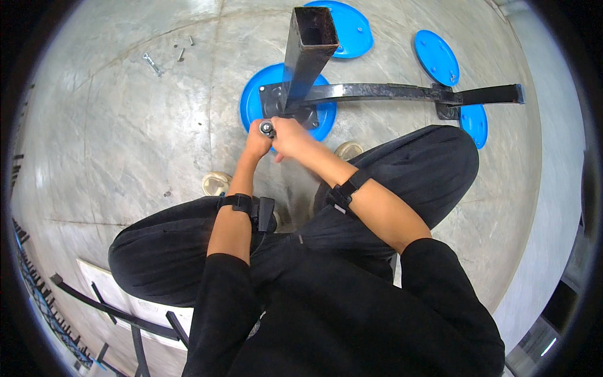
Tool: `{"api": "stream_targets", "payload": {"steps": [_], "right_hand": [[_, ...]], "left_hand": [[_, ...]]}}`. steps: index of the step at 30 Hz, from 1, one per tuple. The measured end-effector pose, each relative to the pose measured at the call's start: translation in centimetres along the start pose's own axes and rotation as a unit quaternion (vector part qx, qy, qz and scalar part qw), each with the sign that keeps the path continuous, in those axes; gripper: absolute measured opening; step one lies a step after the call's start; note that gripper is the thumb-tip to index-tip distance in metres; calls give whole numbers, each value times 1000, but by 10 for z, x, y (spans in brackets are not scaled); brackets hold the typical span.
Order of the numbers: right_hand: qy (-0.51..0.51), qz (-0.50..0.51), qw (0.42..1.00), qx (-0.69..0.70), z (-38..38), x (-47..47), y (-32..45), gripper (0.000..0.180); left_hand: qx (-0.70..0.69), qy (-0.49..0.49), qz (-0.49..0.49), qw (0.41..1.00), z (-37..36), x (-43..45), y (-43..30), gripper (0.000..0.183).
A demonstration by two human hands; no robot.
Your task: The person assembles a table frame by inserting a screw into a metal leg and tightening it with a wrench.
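Observation:
My left hand (257, 140) grips a hand tool with a round chrome end (266, 127), seen almost end-on. My right hand (291, 135) closes on the same tool from the other side, slightly blurred. The tool's lower part is hidden by my hands. Just beyond them lies a round blue disc (252, 101) with a raised rim. A black steel mounting plate (271, 98) rests on this disc, bolted at a corner. From the plate rises a square black steel tube (306, 66), its open end towards me. A curved black bar (377, 91) runs right from its base.
More blue discs (353, 30) (436, 56) (474, 125) lie beyond and right. A combination wrench (152, 64) and loose bolts (181, 54) are on the concrete floor (141, 122) at the far left. Behind my left knee stands a black metal frame (118, 313) beside a white board (146, 308).

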State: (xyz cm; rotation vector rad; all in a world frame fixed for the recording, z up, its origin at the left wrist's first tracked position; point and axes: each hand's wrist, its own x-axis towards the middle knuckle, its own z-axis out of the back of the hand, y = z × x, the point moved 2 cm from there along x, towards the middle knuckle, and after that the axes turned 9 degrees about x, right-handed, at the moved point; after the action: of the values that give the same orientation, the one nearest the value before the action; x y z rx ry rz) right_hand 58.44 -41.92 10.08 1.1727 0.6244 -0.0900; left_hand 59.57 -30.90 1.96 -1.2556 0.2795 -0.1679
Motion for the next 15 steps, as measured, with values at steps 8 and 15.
{"api": "stream_targets", "payload": {"steps": [8,15], "right_hand": [[-112,123,937,-306,14,0,6,16],[21,7,998,-58,14,4,-1,17]], "left_hand": [[59,-7,59,996,-6,7,5,11],[-24,-46,3,999,-6,5,3,10]]}}
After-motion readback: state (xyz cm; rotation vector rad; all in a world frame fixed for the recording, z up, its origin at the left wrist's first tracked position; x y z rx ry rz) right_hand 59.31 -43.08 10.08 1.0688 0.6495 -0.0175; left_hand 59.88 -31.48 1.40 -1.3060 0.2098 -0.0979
